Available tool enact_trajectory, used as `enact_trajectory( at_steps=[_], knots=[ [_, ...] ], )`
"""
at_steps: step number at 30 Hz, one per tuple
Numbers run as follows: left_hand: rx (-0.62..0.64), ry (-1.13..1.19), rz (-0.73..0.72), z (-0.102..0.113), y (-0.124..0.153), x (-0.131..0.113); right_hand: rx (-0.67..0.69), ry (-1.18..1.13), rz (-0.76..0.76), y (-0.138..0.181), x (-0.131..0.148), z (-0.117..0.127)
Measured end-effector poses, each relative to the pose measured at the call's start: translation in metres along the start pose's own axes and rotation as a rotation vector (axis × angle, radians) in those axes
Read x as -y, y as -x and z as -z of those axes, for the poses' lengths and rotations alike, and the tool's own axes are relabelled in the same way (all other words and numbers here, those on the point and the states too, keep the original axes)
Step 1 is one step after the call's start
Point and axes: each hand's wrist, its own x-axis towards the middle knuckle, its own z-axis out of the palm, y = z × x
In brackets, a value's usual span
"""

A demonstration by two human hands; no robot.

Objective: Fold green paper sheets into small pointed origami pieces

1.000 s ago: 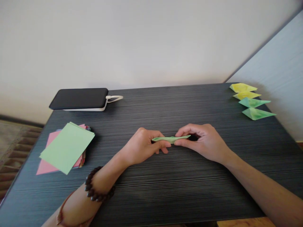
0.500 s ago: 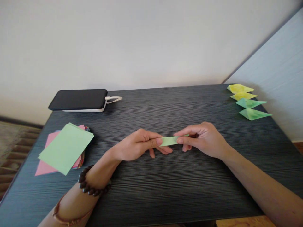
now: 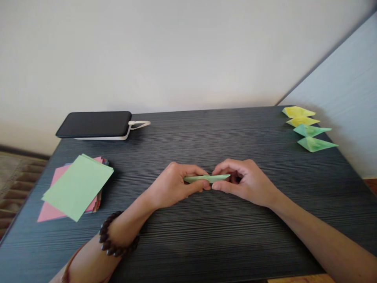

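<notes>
A narrow folded strip of light green paper (image 3: 219, 178) is held level above the middle of the dark table. My left hand (image 3: 176, 184) grips its left part between thumb and fingers. From the other side, my right hand (image 3: 246, 182) pinches the right part, thumb in front and fingers behind. The strip's thin edge faces me, and its right tip shows between thumb and forefinger. Both hands are close together, fingertips nearly touching.
At left lies a stack of paper squares with a light green sheet (image 3: 79, 184) above a pink sheet (image 3: 48, 212). Behind it, a black phone (image 3: 94, 124) rests on a white block with a short cable (image 3: 141, 124). Folded yellow paper (image 3: 299, 112) and green paper pieces (image 3: 315, 144) line the right edge.
The strip has turned from its flat face to its thin edge. My left fingers have curled in behind it, and my hands have come closer together.
</notes>
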Motion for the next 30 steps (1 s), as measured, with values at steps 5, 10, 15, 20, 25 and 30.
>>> enact_trajectory(
  at_steps=[5, 10, 15, 20, 25, 30],
  knots=[
    [0.0, 0.077, -0.04, -0.001, 0.002, -0.004, 0.107, 0.096, 0.14, 0.0, 0.001, 0.003],
    [0.085, 0.188, -0.008, 0.003, 0.0, -0.003, 0.154, -0.031, 0.03, 0.001, -0.001, 0.006],
    [0.223, 0.214, 0.003, 0.01, -0.001, 0.0, 0.179, -0.088, -0.009, 0.0, -0.001, 0.01],
    [0.301, 0.223, -0.061, 0.014, 0.001, 0.0, 0.208, -0.099, -0.012, -0.001, 0.001, 0.012],
    [0.254, 0.275, -0.115, 0.019, 0.001, 0.009, 0.183, 0.022, 0.013, 0.0, 0.0, 0.016],
    [-0.163, -0.117, -0.132, 0.019, 0.001, 0.021, -0.007, 0.446, 0.238, -0.002, -0.007, 0.017]
  ],
)
